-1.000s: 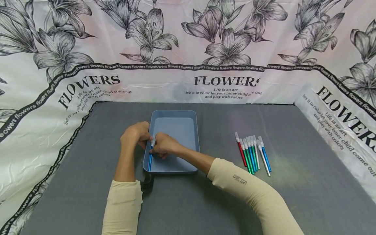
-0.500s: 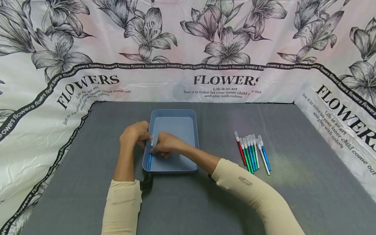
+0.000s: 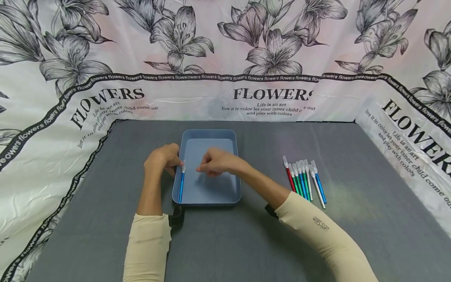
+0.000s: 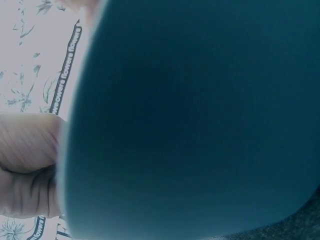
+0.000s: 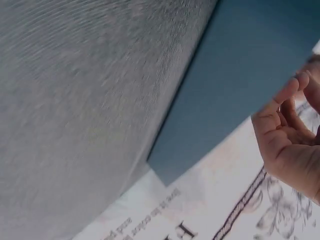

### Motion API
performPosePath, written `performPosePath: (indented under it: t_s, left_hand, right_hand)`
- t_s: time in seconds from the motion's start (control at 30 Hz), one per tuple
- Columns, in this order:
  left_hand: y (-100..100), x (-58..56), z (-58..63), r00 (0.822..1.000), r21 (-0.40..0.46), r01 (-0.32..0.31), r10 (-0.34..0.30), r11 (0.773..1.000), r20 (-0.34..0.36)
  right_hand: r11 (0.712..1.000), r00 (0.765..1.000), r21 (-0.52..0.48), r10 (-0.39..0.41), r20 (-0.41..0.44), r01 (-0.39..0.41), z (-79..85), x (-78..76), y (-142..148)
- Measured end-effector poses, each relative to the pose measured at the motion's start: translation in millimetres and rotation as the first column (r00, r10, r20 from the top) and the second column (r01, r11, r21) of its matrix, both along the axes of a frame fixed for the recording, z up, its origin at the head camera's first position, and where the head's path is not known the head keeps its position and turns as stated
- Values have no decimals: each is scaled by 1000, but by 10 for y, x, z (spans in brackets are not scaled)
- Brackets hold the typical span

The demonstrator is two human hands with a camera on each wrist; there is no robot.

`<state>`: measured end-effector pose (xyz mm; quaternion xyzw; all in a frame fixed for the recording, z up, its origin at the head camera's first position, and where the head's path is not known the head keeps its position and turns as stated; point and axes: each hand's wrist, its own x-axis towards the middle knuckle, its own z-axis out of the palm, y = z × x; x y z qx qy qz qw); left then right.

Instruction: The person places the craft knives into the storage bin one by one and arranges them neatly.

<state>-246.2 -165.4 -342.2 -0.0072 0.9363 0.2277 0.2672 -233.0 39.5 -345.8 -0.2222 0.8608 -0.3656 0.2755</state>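
A blue pen with a clear whitish cap (image 3: pixel 181 187) lies lengthwise along the inner left wall of the blue-grey tray (image 3: pixel 225 194). My left hand (image 3: pixel 162 158) grips the tray's left rim, with a fingertip over the edge beside the pen's cap. In the left wrist view, the tray's underside or outer wall (image 4: pixel 190 120) fills most of the picture and hides the fingertips. Over the middle of the tray hovers my right hand (image 3: pixel 220 161), its fingers loosely curled and holding nothing. The right wrist view shows those bent fingers (image 5: pixel 287 132) beyond the tray's side.
Right of the tray, several capped pens (image 3: pixel 303 178) in red, green, blue and silver lie side by side on the grey tabletop (image 3: pixel 218 243). A flower-printed sheet (image 3: pixel 197 102) hangs behind the table and along both sides.
My right hand has let go of the blue pen and moved right, away from the tray's left wall. The left hand stays at the rim, and the pen lies in place.
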Motion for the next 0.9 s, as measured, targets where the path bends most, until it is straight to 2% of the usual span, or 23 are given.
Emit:
performPosePath:
  t_s: [0.13, 0.53, 0.73, 0.9]
  left_hand:
    - [27, -3, -7, 1000, 22, -13, 13, 1000, 3]
    - [-5, -12, -22, 999, 0, 40, -40, 999, -34]
    - [-24, -24, -10, 999, -13, 50, -50, 999, -21]
    - [-3, -13, -25, 999, -2, 44, -44, 999, -16]
  right_hand:
    - [1000, 1000, -18, -20, 3, 20, 105, 22, 221]
    - [986, 985, -37, -167, -45, 165, 349, 108, 1040]
    - [981, 978, 51, -179, -103, 185, 348, 23, 1409]
    - [972, 978, 136, -175, -114, 190, 280, 17, 1690]
